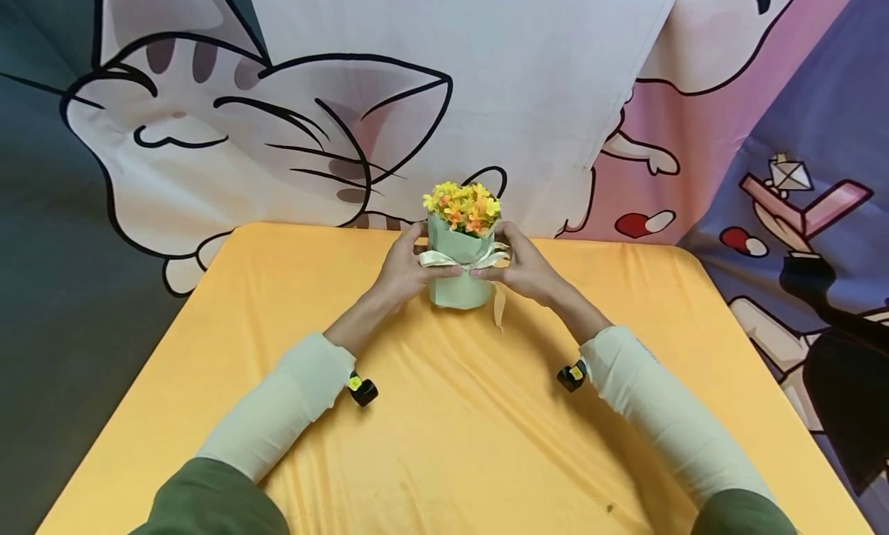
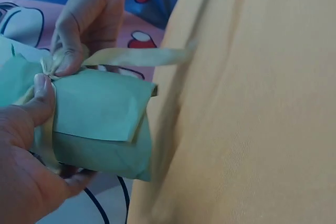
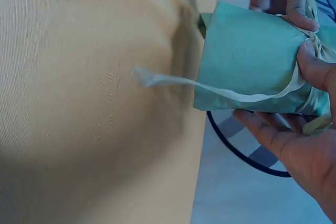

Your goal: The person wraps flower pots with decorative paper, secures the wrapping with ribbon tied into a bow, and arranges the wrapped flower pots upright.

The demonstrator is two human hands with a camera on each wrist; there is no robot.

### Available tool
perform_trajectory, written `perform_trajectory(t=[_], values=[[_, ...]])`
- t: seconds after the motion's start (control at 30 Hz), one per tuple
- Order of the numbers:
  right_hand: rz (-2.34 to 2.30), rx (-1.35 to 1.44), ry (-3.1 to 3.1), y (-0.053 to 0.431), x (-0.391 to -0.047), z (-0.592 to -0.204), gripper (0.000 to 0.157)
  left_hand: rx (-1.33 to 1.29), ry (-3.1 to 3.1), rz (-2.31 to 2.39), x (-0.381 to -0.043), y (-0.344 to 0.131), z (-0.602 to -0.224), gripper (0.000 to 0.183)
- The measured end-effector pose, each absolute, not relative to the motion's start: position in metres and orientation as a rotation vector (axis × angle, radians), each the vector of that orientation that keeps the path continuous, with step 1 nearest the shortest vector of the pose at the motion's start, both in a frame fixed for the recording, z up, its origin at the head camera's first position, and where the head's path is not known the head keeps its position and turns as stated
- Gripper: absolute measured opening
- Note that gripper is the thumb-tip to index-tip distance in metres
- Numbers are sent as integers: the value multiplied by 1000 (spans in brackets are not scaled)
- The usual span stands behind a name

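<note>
A small bouquet of yellow and orange flowers [image 1: 464, 207], wrapped in pale green paper [image 1: 460, 292], stands between my hands near the far side of the table. My left hand [image 1: 406, 265] grips its left side, thumb across the front and fingers behind. My right hand [image 1: 524, 266] grips the right side the same way, the two thumbs meeting at the knot. A cream ribbon [image 2: 136, 56] is tied in a bow round the wrap, one tail hanging loose at the right. In the right wrist view the green wrap [image 3: 252, 56] lies between both hands; the flowers are out of frame.
A yellow cloth [image 1: 444, 411] with soft folds covers the table. Behind it hangs a backdrop with a cartoon cat [image 1: 180, 133]. A black object [image 1: 847, 404] is beyond the table's right edge. Small black wrist cameras [image 1: 363, 390] sit at both cuffs.
</note>
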State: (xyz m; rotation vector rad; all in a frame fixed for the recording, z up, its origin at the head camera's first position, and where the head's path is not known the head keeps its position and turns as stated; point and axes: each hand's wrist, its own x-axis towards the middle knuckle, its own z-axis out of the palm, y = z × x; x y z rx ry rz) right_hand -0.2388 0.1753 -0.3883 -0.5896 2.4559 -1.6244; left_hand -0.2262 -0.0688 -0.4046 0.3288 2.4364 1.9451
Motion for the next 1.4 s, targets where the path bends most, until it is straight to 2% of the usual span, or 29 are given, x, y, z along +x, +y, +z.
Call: perform_trajectory(t=[0.23, 0.3, 0.5, 0.83, 1.2, 1.4], values=[[-1690, -653, 2474, 176, -250, -396, 109, 472, 2500, 1945, -239, -60, -416, 91], [-1706, -650, 2467, 175, -253, -398, 105, 481, 2443, 1992, -241, -58, -418, 94], [-1737, -612, 2448, 171, -258, -408, 77, 471, 2387, 2050, -244, -55, -425, 99], [-1671, -630, 2575, 176, -245, -427, 56, 585, 2536, 1928, -233, -59, -439, 90], [-1608, -668, 2667, 172, -237, -434, 57, 566, 2617, 1818, -224, -63, -448, 93], [-1519, -607, 2696, 171, -239, -430, 54, 520, 2606, 1829, -226, -63, -448, 84]])
